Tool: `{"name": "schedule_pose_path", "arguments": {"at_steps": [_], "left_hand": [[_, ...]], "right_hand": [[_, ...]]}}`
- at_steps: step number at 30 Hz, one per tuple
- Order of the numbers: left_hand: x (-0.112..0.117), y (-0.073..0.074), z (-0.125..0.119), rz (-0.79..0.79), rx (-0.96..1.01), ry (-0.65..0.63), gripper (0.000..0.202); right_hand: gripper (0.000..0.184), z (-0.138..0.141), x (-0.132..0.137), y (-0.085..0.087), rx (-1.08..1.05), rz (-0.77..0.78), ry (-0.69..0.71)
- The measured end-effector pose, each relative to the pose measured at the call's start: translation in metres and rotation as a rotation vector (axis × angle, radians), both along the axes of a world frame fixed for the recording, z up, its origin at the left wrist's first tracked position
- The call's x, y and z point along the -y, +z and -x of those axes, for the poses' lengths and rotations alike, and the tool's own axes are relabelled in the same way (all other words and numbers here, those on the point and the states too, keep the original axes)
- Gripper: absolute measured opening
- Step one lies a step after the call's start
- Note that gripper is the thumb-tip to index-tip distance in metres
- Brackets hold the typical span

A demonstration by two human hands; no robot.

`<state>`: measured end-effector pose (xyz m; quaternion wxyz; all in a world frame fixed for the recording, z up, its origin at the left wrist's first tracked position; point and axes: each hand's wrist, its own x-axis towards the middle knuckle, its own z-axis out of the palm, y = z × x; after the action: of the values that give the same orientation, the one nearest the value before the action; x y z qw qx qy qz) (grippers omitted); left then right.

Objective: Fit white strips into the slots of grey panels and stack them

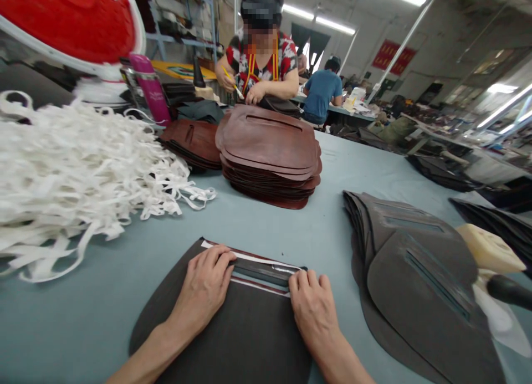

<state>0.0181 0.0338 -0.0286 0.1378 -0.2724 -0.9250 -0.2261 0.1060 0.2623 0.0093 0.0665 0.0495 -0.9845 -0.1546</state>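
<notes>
A dark grey leather panel [249, 328] lies flat in front of me, with a long slot near its far edge. White tape [266, 260] runs along the slot's far side, and another light strip borders its near side. My left hand [208, 278] presses at the slot's left end, fingers curled over the folded edge and tape. At the right end my right hand [313, 298] has its fingers bent together on the same edge. Both hands are closed on the panel's edge; the fingertips are partly hidden.
White strips [75, 173] heap up at left. A brown leather stack [270, 146] stands ahead, and grey slotted panels [419, 273] lie at right beside a cream block [490, 248]. Behind are a purple bottle [152, 90], a red fan [75, 24] and a co-worker [261, 57] holding a brush.
</notes>
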Motion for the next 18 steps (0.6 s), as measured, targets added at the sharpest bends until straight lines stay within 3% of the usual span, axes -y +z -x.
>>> {"name": "schedule_pose_path", "arguments": {"at_steps": [5, 12, 18], "left_hand": [[0.0, 0.002, -0.001, 0.009, -0.01, 0.004, 0.02], [-0.002, 0.006, -0.002, 0.022, -0.003, 0.021, 0.019], [-0.002, 0.007, -0.003, 0.024, 0.002, 0.019, 0.02]], "right_hand": [[0.026, 0.013, 0.013, 0.008, 0.005, 0.021, 0.065], [0.048, 0.011, 0.023, 0.003, 0.045, 0.092, 0.198], [0.054, 0.018, 0.03, 0.004, 0.091, 0.15, 0.169]]}}
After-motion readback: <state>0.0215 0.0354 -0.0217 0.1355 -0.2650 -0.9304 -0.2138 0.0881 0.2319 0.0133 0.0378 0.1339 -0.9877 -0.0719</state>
